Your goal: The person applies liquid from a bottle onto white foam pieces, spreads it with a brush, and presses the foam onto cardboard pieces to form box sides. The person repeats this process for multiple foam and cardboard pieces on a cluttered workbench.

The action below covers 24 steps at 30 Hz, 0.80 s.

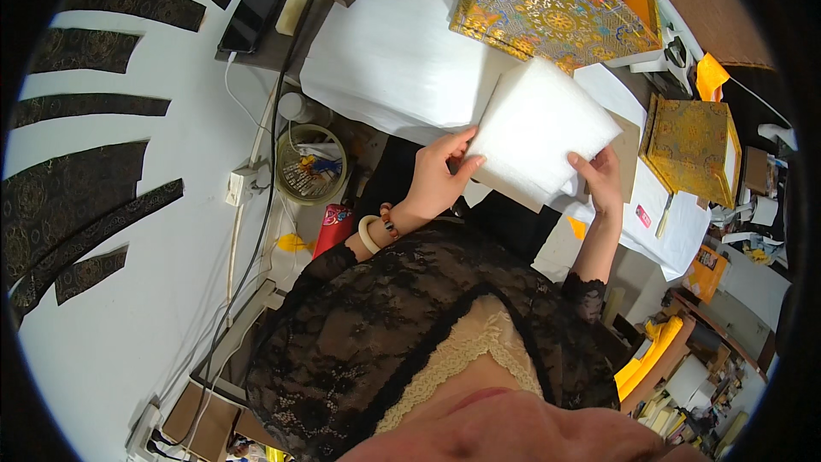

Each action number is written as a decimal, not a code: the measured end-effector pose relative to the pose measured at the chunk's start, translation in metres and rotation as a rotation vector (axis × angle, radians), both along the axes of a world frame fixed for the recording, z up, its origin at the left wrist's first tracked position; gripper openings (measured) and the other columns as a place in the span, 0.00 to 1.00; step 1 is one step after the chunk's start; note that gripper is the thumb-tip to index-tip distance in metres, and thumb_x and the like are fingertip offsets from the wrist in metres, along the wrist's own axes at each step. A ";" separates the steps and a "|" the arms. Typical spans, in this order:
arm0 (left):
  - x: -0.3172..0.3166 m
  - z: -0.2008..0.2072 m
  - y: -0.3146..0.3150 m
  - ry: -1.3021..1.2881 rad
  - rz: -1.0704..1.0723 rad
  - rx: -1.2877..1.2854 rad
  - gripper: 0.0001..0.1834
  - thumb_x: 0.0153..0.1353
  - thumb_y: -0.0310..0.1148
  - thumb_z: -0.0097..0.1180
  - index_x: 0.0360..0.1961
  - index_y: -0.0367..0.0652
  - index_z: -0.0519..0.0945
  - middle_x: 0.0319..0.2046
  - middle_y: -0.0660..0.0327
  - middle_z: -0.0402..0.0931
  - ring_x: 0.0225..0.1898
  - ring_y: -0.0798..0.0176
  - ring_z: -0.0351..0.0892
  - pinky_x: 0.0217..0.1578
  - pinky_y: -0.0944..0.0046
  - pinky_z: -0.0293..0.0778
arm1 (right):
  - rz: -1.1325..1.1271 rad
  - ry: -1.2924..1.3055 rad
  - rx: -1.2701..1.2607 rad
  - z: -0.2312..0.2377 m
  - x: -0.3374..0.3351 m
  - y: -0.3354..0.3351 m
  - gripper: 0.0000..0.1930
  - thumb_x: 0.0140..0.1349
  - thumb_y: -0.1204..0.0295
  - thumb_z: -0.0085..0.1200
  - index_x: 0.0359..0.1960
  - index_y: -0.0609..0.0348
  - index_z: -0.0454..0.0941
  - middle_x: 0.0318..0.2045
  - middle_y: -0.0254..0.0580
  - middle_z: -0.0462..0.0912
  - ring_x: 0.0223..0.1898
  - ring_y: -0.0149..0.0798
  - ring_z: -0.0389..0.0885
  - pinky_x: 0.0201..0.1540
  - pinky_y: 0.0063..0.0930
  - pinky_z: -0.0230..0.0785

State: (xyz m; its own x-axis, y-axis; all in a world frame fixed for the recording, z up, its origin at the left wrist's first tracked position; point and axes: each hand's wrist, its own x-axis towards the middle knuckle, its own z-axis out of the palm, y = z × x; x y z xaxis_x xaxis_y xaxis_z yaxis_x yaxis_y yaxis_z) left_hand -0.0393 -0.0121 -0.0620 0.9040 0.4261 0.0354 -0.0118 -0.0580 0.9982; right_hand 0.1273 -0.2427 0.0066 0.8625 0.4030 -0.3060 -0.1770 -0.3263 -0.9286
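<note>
A thick white foam block (pixel 547 124) is held between my two hands near the edge of the work table. My left hand (pixel 442 173) grips its left side, thumb on the front and fingers curled behind. At its lower right, my right hand (pixel 599 173) pinches the edge with the thumb on the white face; the other fingers are partly hidden. A grey-beige board (pixel 629 150) shows behind the block on the right. Whether the board touches the block I cannot tell. White paper sheets (pixel 393 47) lie on the table beyond my left hand.
A large gold-and-blue brocade box (pixel 556 8) stands beyond the block, a smaller gold one (pixel 688 150) to the right. Left are a phone (pixel 256 13) on a charging cable and a round basket (pixel 312 192) of small tools. Dark patterned fabric strips (pixel 77 175) hang on the wall.
</note>
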 end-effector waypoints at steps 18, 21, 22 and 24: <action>0.009 0.026 0.017 0.114 -0.245 -0.651 0.28 0.68 0.36 0.50 0.64 0.36 0.57 0.42 0.54 0.76 0.41 0.67 0.76 0.42 0.68 0.73 | 0.063 -0.016 -0.009 -0.005 0.002 -0.007 0.37 0.49 0.68 0.70 0.60 0.67 0.66 0.52 0.45 0.77 0.54 0.38 0.74 0.59 0.33 0.65; 0.022 0.038 0.011 0.140 -0.365 -0.385 0.50 0.61 0.33 0.61 0.71 0.36 0.37 0.51 0.45 0.71 0.51 0.59 0.74 0.49 0.62 0.72 | 0.129 -0.058 0.015 -0.005 -0.004 -0.010 0.35 0.48 0.67 0.71 0.57 0.67 0.69 0.49 0.43 0.78 0.51 0.37 0.75 0.57 0.33 0.67; 0.031 0.031 0.005 -0.048 -0.319 -0.175 0.52 0.59 0.34 0.64 0.71 0.36 0.38 0.59 0.43 0.63 0.57 0.55 0.69 0.53 0.59 0.71 | 0.135 -0.065 0.019 -0.004 -0.005 -0.008 0.36 0.48 0.66 0.71 0.58 0.66 0.68 0.49 0.44 0.78 0.52 0.38 0.75 0.57 0.34 0.67; 0.034 0.028 0.005 -0.061 -0.338 -0.209 0.51 0.58 0.33 0.64 0.71 0.36 0.39 0.62 0.42 0.56 0.60 0.52 0.66 0.55 0.56 0.70 | 0.143 -0.077 0.026 -0.004 -0.007 -0.005 0.39 0.47 0.63 0.72 0.59 0.66 0.68 0.50 0.46 0.78 0.53 0.42 0.75 0.57 0.36 0.68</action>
State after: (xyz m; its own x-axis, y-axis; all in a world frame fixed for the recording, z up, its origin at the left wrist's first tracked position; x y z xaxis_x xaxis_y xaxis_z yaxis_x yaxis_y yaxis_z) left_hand -0.0051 -0.0067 -0.0336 0.9934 0.1084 0.0374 -0.0549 0.1640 0.9849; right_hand 0.1200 -0.2475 0.0024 0.8163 0.5303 -0.2290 -0.0587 -0.3183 -0.9462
